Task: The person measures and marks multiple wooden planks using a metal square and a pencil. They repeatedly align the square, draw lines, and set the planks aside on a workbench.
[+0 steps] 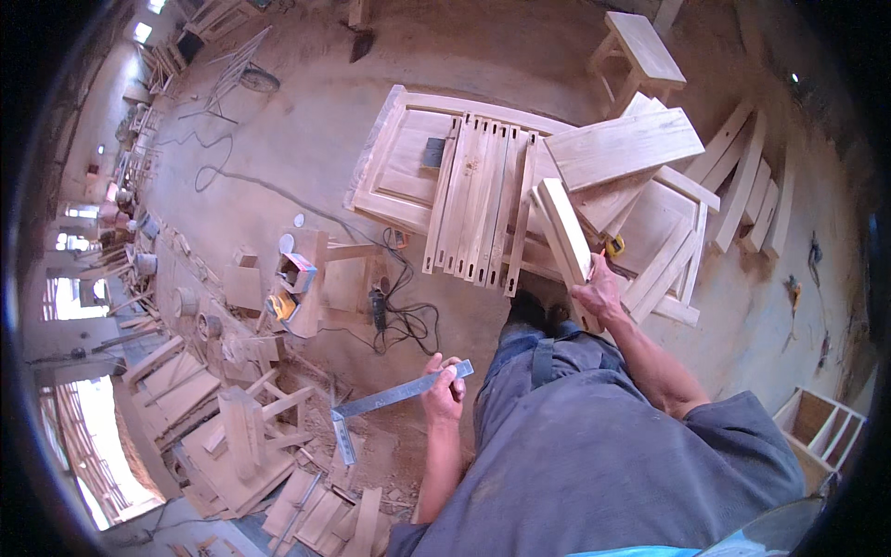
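My left hand [443,394] is closed around the blade of a metal try square [399,394], held out to the left of my body with its shorter arm hanging down. In front of my waist, my right hand [599,295] grips the near end of a pale wooden board [562,227], which stands tilted against the work. A thin reddish tip, perhaps a pencil, shows at those fingers. Just beyond them lies a yellow tape measure [615,245]. Several slotted wooden rails [478,195] lie side by side on a panelled wooden door [408,153].
Wide boards [631,153] are stacked on the door's right part. A wooden stool [643,51] stands behind. Curved planks [742,200] lie on the floor at right. At left are a power tool [378,306] with tangled black cable [408,320] and wood offcuts [246,436].
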`<move>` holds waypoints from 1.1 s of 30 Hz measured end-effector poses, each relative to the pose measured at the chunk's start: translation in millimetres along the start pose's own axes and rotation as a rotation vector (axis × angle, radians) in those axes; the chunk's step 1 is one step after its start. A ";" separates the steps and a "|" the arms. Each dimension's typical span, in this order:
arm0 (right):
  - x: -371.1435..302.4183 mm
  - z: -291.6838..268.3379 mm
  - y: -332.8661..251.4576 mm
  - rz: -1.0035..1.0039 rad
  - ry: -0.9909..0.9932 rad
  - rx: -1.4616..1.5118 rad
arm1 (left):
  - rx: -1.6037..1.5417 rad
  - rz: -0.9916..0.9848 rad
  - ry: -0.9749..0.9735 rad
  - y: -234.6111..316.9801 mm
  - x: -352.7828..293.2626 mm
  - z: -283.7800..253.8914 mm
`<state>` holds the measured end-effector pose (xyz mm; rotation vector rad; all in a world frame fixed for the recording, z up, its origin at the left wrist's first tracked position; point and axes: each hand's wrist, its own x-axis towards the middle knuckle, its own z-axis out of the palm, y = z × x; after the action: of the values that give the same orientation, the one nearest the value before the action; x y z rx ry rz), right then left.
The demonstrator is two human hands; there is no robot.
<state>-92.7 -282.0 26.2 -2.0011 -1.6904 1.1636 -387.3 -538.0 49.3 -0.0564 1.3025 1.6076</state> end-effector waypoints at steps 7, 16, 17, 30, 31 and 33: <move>-27.7 25.7 -25.1 -0.061 -0.042 0.032 | 0.091 -0.026 -0.003 34.4 2.5 8.9; 24.1 131.3 -154.1 -0.029 -0.032 0.057 | 0.085 -0.087 -0.098 103.2 97.2 -22.0; 34.4 152.1 -174.1 -0.028 -0.015 0.059 | 0.112 -0.099 -0.074 114.9 110.9 -33.5; 202.2 404.1 -322.4 0.085 0.250 -0.185 | 0.201 -0.089 0.337 266.5 210.9 -184.9; 206.0 411.9 -314.9 0.104 0.194 -0.199 | 0.206 -0.099 0.334 265.9 213.2 -191.0; 208.0 417.9 -313.8 0.126 0.075 -0.220 | 0.210 -0.106 0.336 270.7 208.6 -185.5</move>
<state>-612.2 -120.2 -116.1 -2.2816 -1.7423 0.9622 -775.1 -510.6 39.9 -0.2715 1.6909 1.4028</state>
